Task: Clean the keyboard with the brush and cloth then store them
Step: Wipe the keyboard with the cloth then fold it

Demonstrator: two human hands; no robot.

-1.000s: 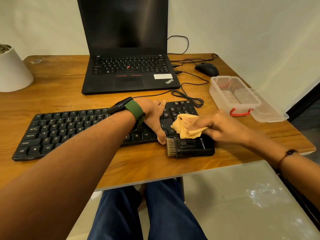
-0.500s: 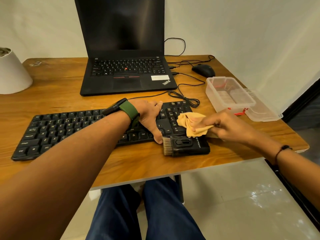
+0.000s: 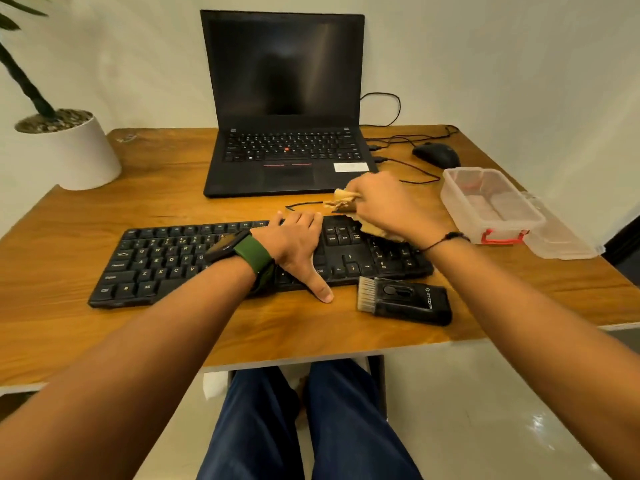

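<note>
A black keyboard (image 3: 166, 261) lies across the wooden desk (image 3: 104, 220). My left hand (image 3: 298, 244) rests flat on its right-middle keys, fingers spread, holding nothing. My right hand (image 3: 384, 206) is closed on a tan cloth (image 3: 341, 199) at the keyboard's far right corner; most of the cloth is hidden under the hand. The black brush (image 3: 405, 299), bristles pointing left, lies on the desk just in front of the keyboard's right end, untouched.
A clear plastic box (image 3: 491, 206) with red clips stands at the right, its lid (image 3: 561, 240) beside it. An open black laptop (image 3: 287, 161) sits behind the keyboard, with a mouse (image 3: 436, 154) and cables to its right. A white plant pot (image 3: 72, 150) stands far left.
My right hand has carried the cloth from the brush at the front right up to the keyboard's far right corner. My left hand has stayed on the keys. The camera has tilted upward.
</note>
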